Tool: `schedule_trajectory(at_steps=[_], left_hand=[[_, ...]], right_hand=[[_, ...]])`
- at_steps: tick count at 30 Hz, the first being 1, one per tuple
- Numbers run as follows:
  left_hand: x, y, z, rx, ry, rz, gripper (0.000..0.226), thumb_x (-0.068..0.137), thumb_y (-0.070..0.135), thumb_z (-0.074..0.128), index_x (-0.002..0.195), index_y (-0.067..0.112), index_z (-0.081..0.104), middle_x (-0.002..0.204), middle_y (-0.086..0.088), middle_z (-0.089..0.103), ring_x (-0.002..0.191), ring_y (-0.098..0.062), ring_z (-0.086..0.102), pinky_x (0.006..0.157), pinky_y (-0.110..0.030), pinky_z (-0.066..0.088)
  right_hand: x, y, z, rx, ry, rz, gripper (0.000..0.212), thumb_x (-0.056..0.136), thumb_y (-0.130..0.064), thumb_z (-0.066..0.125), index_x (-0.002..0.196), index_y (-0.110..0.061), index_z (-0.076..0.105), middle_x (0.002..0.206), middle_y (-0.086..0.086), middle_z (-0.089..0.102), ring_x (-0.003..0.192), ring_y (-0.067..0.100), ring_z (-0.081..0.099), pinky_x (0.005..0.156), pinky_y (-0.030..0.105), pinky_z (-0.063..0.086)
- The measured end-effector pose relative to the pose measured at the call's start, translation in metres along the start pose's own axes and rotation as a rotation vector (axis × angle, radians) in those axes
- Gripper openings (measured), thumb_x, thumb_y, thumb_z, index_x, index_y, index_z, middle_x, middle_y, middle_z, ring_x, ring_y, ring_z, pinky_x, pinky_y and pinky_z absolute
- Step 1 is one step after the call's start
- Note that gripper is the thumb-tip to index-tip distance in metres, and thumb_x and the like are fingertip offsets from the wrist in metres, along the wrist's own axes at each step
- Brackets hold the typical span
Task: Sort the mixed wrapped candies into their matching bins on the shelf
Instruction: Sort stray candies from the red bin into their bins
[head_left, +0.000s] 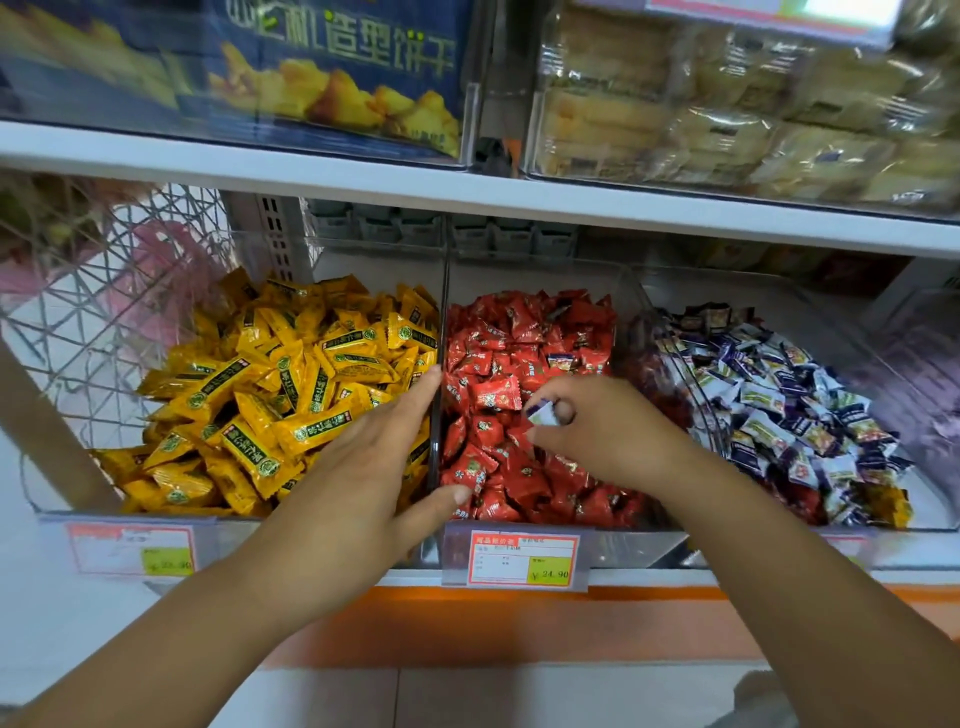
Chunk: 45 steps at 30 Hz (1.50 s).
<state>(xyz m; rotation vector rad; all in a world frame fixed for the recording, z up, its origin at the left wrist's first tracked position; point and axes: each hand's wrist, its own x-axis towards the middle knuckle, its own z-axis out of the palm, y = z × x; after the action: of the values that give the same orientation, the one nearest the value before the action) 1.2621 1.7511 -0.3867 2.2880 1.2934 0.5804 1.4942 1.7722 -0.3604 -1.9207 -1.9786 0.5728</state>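
Our right hand (597, 431) pinches a purple-white candy (543, 414) above the red bin (519, 275), mid-shelf. Our left hand (374, 457) is spread flat, holding nothing, over the divider (445, 291). A loose pinch could drop the candy among the reds, short of the purple bin (779, 299).

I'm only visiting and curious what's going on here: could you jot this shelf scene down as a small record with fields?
contents, left to right: yellow candies, red candies, purple-and-white candies
left hand: open, fingers straight, over the divider between yellow and red
right hand: pinches one purple-and-white candy above the red candies
misplaced: a second purple-and-white piece among the red candies
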Motion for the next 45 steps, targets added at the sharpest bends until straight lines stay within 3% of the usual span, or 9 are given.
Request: schedule_trajectory(at_steps=[4, 7, 15, 18, 20, 25, 32, 40, 45], left_hand=[[0.001, -0.002, 0.001, 0.000, 0.007, 0.006, 0.091, 0.075, 0.070, 0.041, 0.143, 0.055, -0.016, 0.155, 0.026, 0.012, 0.140, 0.009, 0.006, 0.113, -0.019, 0.016], [0.001, -0.002, 0.000, 0.011, 0.003, 0.007, 0.089, 0.076, 0.069, 0.042, 0.141, 0.056, -0.018, 0.150, 0.031, 0.011, 0.130, 0.018, 0.001, 0.108, -0.014, 0.012], [0.000, -0.003, 0.002, 0.006, 0.020, 0.018, 0.091, 0.085, 0.060, 0.052, 0.141, 0.056, -0.019, 0.155, 0.027, 0.010, 0.133, 0.016, 0.002, 0.108, -0.014, 0.012], [0.000, -0.003, 0.002, 0.009, 0.023, 0.016, 0.090, 0.084, 0.061, 0.050, 0.140, 0.056, -0.020, 0.155, 0.026, 0.011, 0.139, 0.009, 0.006, 0.109, -0.015, 0.013], [0.000, -0.002, 0.001, 0.009, 0.020, 0.013, 0.089, 0.082, 0.063, 0.048, 0.140, 0.057, -0.021, 0.155, 0.026, 0.011, 0.138, 0.010, 0.006, 0.109, -0.015, 0.012], [0.000, 0.002, -0.001, 0.006, 0.004, -0.001, 0.086, 0.072, 0.071, 0.035, 0.133, 0.062, -0.025, 0.153, 0.028, 0.012, 0.132, 0.015, 0.005, 0.108, -0.015, 0.014], [0.000, 0.002, -0.001, 0.017, -0.005, -0.001, 0.086, 0.073, 0.071, 0.034, 0.133, 0.060, -0.027, 0.153, 0.028, 0.011, 0.127, 0.018, 0.004, 0.107, -0.014, 0.014], [-0.001, 0.000, 0.001, -0.008, 0.014, 0.000, 0.088, 0.070, 0.074, 0.034, 0.138, 0.059, -0.019, 0.155, 0.026, 0.013, 0.140, 0.008, 0.007, 0.113, -0.021, 0.017], [0.000, 0.000, 0.001, -0.009, 0.022, 0.001, 0.088, 0.070, 0.074, 0.035, 0.140, 0.057, -0.017, 0.156, 0.024, 0.013, 0.143, 0.004, 0.009, 0.113, -0.020, 0.016]], right_hand=[[0.003, -0.003, -0.009, 0.181, 0.107, 0.008, 0.022, 0.096, -0.017, 0.052, 0.107, -0.035, 0.059, 0.098, -0.006, 0.061, 0.063, 0.009, 0.057, 0.047, 0.014, 0.041], [0.011, -0.009, 0.005, 0.087, 0.008, -0.084, 0.043, 0.098, -0.017, 0.050, 0.133, -0.041, 0.048, 0.130, -0.001, 0.047, 0.091, 0.012, 0.059, 0.072, 0.019, 0.046], [0.021, -0.002, -0.010, 0.101, 0.240, -0.023, 0.012, 0.084, -0.031, 0.072, 0.085, -0.025, 0.062, 0.097, -0.010, 0.048, 0.081, 0.000, 0.049, 0.065, -0.003, 0.031], [0.025, 0.009, -0.026, 0.155, 0.334, 0.072, 0.004, 0.096, -0.023, 0.057, 0.097, -0.025, 0.060, 0.104, -0.006, 0.061, 0.074, 0.008, 0.056, 0.057, 0.012, 0.038], [0.032, 0.016, -0.023, 0.134, 0.328, 0.111, 0.024, 0.099, -0.013, 0.048, 0.115, -0.025, 0.061, 0.118, 0.003, 0.061, 0.070, 0.013, 0.056, 0.053, 0.017, 0.037], [0.042, 0.014, 0.001, 0.012, 0.236, 0.235, 0.037, 0.100, -0.021, 0.048, 0.137, -0.024, 0.051, 0.137, 0.015, 0.043, 0.114, 0.028, 0.054, 0.096, 0.032, 0.041], [0.047, 0.025, 0.017, -0.064, 0.203, 0.319, 0.055, 0.093, -0.026, 0.061, 0.143, -0.018, 0.042, 0.143, 0.014, 0.042, 0.126, 0.028, 0.048, 0.104, 0.034, 0.038], [0.040, 0.022, 0.016, 0.076, 0.304, 0.264, 0.013, 0.083, -0.030, 0.069, 0.090, -0.030, 0.058, 0.111, 0.005, 0.059, 0.088, 0.021, 0.060, 0.075, 0.030, 0.046], [0.026, 0.011, 0.006, 0.379, 0.378, 0.192, 0.011, 0.081, -0.026, 0.070, 0.083, -0.029, 0.060, 0.114, 0.000, 0.053, 0.079, 0.004, 0.053, 0.064, 0.022, 0.038]])
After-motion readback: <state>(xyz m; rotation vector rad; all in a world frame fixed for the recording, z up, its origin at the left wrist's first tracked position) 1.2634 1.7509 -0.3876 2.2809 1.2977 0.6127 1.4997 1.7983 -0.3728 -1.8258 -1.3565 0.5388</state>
